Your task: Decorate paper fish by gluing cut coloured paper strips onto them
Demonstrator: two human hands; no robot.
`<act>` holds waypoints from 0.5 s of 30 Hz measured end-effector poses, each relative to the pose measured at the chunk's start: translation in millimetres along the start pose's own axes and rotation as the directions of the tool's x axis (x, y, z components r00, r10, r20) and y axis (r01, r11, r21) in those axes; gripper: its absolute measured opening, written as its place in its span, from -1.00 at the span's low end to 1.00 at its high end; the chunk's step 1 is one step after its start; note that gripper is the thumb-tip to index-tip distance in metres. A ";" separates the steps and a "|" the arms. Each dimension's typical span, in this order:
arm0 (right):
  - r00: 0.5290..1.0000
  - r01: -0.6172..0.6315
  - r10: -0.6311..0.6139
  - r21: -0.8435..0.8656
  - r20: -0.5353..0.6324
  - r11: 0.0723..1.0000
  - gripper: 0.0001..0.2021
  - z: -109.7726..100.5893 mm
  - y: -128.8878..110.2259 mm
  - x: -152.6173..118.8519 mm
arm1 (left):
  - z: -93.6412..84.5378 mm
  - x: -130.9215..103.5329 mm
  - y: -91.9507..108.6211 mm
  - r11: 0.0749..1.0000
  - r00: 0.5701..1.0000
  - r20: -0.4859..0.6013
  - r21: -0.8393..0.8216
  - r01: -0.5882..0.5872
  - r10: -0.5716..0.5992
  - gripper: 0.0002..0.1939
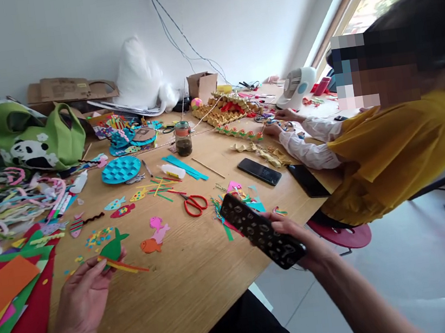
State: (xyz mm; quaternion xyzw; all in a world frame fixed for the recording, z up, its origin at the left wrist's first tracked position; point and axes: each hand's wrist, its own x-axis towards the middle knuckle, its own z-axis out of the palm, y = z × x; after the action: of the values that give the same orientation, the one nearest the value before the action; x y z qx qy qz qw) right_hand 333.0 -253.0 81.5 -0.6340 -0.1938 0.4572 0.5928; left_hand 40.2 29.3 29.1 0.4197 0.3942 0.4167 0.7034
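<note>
My left hand [87, 293] pinches a green paper fish [112, 248] together with thin yellow and red paper strips [126, 266], low over the near left of the table. Small blue and yellow paper dots [99, 237] lie just beyond it. Orange and pink paper fish [151, 245] rest to its right. In my right hand [290, 231] is a smartphone [261, 230] in a black case with pale printed shapes, tilted above the table's front edge. Past the phone lies a pile of colourful paper scraps [231, 230], with red-handled scissors [195, 205] to its left.
Coloured paper sheets [11, 303] cover the near left, with pipe cleaners [13, 196] behind. A glass jar [183, 139], a glue bottle [173, 171] and a black phone [259, 171] stand or lie farther back. On the right a co-worker in a yellow top [397, 154] handles crafts.
</note>
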 end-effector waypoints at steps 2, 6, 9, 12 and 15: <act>0.986 0.061 -0.073 -0.086 -0.151 0.994 -0.45 -26.5 -6.7 -5.7 | 0.0 0.1 0.3 1.000 1.000 -0.001 0.024 -0.008 0.008 -0.80; 0.802 0.010 -0.315 -0.516 -0.507 0.857 -0.37 -88.0 7.0 -4.7 | -0.9 0.7 0.3 1.000 1.000 -0.023 0.021 -0.016 0.016 -0.82; 0.670 -0.070 -0.548 -0.777 -0.501 0.626 -0.47 -126.2 33.7 2.0 | -1.2 0.8 0.3 1.000 0.999 -0.032 0.011 -0.017 0.017 -0.82; 0.696 -0.128 -0.612 -0.903 -0.376 0.409 -0.51 -141.9 57.0 8.1 | -0.5 1.8 0.0 1.000 0.999 -0.035 0.023 -0.011 0.011 -0.82; 0.736 -0.120 -0.615 -0.948 -0.284 0.294 -0.51 -136.8 65.5 15.8 | 0.1 3.4 -1.0 0.999 0.999 -0.033 0.032 -0.001 0.002 -0.83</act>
State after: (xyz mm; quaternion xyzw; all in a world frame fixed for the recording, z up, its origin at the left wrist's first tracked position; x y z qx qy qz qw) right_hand 432.3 -333.7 -1.4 -0.9199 -0.3188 -0.0774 0.2149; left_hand 41.7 32.1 27.6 0.4243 0.4120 0.4179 0.6896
